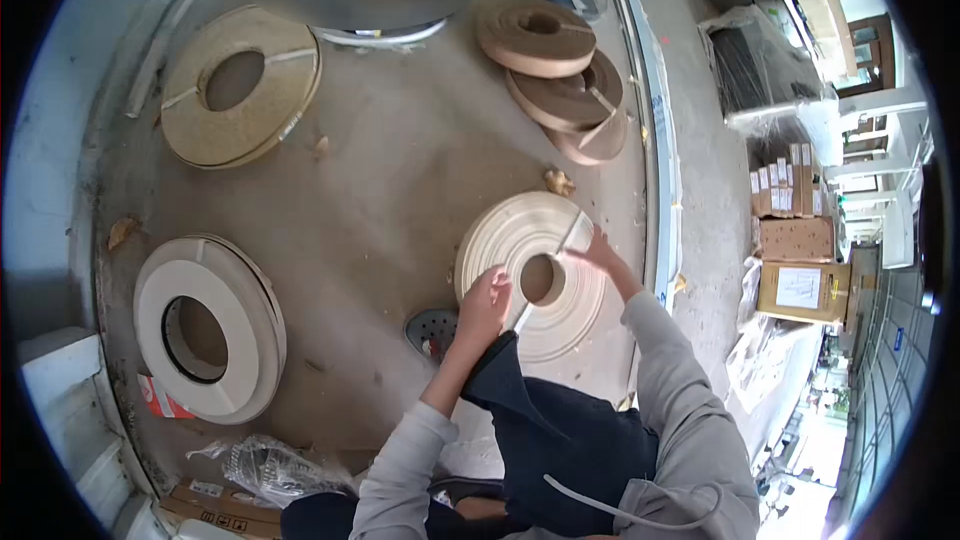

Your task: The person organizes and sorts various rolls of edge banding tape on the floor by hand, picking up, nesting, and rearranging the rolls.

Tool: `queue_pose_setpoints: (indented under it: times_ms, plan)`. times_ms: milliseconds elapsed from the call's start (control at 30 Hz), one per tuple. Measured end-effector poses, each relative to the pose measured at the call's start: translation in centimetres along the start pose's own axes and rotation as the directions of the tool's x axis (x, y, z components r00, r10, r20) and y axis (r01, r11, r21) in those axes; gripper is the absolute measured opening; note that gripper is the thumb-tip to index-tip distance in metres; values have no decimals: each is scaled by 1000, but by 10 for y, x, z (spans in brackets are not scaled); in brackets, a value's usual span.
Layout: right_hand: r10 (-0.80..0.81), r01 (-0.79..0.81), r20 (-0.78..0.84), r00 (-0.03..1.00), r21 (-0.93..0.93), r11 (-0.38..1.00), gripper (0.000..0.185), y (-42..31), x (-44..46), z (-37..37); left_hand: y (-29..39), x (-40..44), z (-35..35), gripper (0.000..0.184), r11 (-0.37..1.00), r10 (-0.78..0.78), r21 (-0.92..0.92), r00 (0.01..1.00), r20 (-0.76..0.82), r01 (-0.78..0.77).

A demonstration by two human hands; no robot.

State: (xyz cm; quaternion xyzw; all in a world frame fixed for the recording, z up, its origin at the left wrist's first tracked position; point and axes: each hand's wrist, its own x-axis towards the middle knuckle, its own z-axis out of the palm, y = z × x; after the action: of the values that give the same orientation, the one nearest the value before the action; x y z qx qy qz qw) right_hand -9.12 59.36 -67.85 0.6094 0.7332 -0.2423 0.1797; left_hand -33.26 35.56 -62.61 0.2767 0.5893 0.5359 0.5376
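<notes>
Roll (pixel 578 310) lies flat on the floor (pixel 380 190) before the person. Tape (pixel 574 230) crosses its ring on two sides, so binding is judged largely in place; whether the ends are pressed down is unclear. Left hand (pixel 487 306) is curled over its left side; right hand (pixel 604 255) extends fingers at the tape; neither's grip can be told.

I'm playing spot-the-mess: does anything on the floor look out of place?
Yes: the brown rolls are stacked crookedly, not lined up. A crumpled scrap, maybe a leaf, lies near the pale roll.
</notes>
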Motion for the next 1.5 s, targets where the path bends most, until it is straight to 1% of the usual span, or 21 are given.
queue_pose_setpoints:
  times_ms: [100,133,200,233,300,333,433,467,567,667,733,767,900,1000,1100,1167,1233,1267,1333,1433,1500]
  plan:
    - [81,-101,67,994,401,911,112,-4,9,-10,-32,37,50,55,925,-115,-323,958,263,200]
    - [88,-111,74,993,403,909,112,-9,13,-4,-32,47,65,57,903,-158,-350,949,271,250]
    - [212,-165,-90,973,370,914,102,-14,14,6,-40,57,95,59,873,-207,-375,934,291,311]
    - [266,-190,-180,947,353,916,98,-13,14,7,-50,65,111,58,904,-233,-313,949,212,291]
    - [248,-199,-125,961,316,928,101,-11,11,-1,-54,79,127,57,952,-248,-174,968,44,252]
    - [225,-199,-64,972,275,941,104,-13,8,-7,-51,83,127,57,953,-242,-176,969,46,246]
    - [188,-181,-11,982,217,959,107,-19,4,-25,-29,88,127,62,653,-498,-539,838,223,532]
    - [175,-171,-2,985,204,964,107,-20,-1,-25,-42,90,132,62,651,-500,-537,835,229,537]
    - [178,-171,-19,984,200,965,106,-20,-16,-33,-83,100,144,46,424,-397,-780,868,296,460]
    - [179,-165,-56,982,201,966,103,-26,-27,-39,-54,83,135,33,485,-444,-738,859,254,469]
    - [116,-74,-272,955,161,984,92,-31,-44,-43,-29,67,125,27,517,-477,-709,849,227,479]
    - [115,-71,-262,958,171,983,92,-40,-57,-49,-21,60,120,26,506,-427,-735,871,241,452]
    - [-145,71,-574,806,-148,986,71,-100,-128,-89,2,38,93,22,433,-276,-824,924,266,366]
    - [-282,202,-589,757,-198,959,60,-143,-182,-118,14,16,74,19,305,-184,-899,946,267,313]
    - [-415,475,-510,753,-14,880,57,-166,-218,-139,19,-8,49,13,247,68,-951,976,209,187]
    - [-533,588,-421,734,-1,809,56,-184,-216,-151,31,-25,36,11,167,48,-980,991,122,112]
    - [-518,603,-310,797,356,714,55,-206,-210,-153,36,-40,31,10,80,19,-996,999,32,30]
    - [-563,625,-271,780,365,690,55,-212,-209,-155,36,-44,29,13,17,13,-999,999,35,35]
    - [-586,587,-57,808,152,795,58,-231,-207,-162,42,-52,16,17,-46,19,-999,1000,-17,-16]
    - [-754,756,-115,646,-33,653,58,-277,-245,-152,51,-65,4,21,-100,-48,-995,999,-5,-10]
    - [-813,810,-59,579,-75,582,58,-295,-262,-146,50,-74,-1,23,-106,-90,-992,994,-56,-66]
